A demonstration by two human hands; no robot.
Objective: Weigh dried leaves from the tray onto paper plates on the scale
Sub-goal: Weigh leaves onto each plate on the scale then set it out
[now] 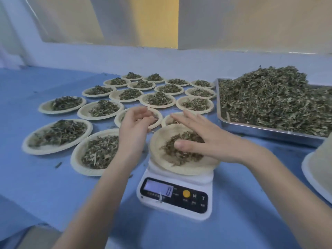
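Note:
A white digital scale [177, 196] stands at the centre front, its display reading 0. On it rests a paper plate [158, 141] with a small pile of dried leaves [177, 153]. My right hand [203, 139] lies flat over that pile, fingers spread, touching the leaves. My left hand [135, 126] hovers just left of the plate, fingers loosely curled; whether it holds leaves I cannot tell. A steel tray [251, 129] at the right holds a large heap of dried leaves [273, 97].
Several filled paper plates [59, 135] cover the blue table to the left and behind the scale. A stack of empty plates [318, 169] sits at the right edge. A low wall runs along the back of the table.

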